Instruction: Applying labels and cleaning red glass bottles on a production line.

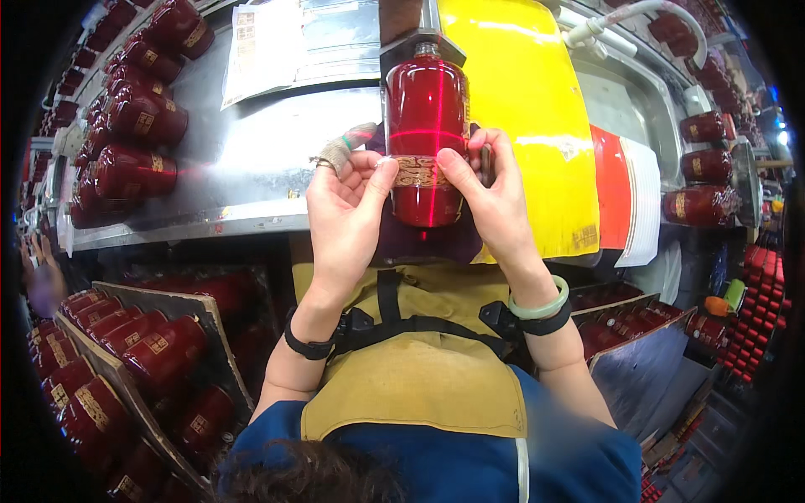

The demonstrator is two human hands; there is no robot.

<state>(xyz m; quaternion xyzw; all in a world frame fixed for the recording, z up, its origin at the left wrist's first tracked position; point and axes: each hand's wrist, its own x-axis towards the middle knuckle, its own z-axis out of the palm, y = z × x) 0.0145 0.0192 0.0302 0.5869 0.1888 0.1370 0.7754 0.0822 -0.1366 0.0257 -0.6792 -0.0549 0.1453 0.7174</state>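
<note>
left hand and right hand, each pinched closed, hold the label across the bottle; it's positioned, though its ends, poorly seen, perhaps need sticking.

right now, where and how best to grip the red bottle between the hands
Probably by the broad body of the glossy red bottle, from left and right together, clear of its gold-patterned band: the flanks are straight and rounded, while the neck is narrow and beside a dark bracket.
</note>
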